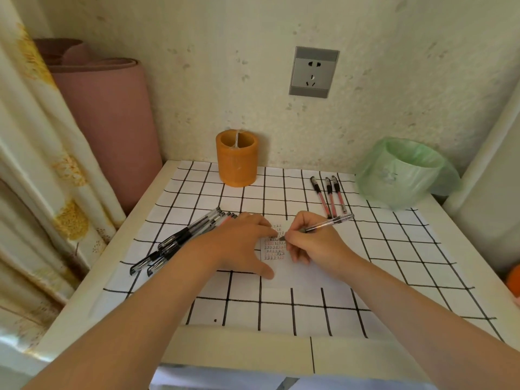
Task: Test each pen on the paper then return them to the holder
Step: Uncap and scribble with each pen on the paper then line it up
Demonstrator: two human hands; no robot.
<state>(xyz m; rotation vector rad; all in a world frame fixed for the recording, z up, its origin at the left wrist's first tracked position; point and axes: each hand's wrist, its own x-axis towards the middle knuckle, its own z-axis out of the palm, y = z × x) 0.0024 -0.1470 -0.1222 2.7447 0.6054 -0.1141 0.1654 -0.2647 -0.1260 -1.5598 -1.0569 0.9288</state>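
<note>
My right hand [312,243] grips a clear pen [329,222], its tip touching a small white paper [274,250] covered in rows of small test marks. My left hand [239,243] lies flat with straight fingers, pressing the paper's left edge down. Several black-capped pens [180,240] lie in a pile just left of that hand. Three red pens [329,195] lie side by side at the back right. The orange cylindrical holder [237,161] stands upright at the back of the table, with nothing visible inside.
The table wears a white cloth with a black grid [394,263]. A small bin lined with a green bag [405,173] stands at the back right. A rolled pink mat [112,122] and a curtain flank the left side. A wall socket [313,71] is behind.
</note>
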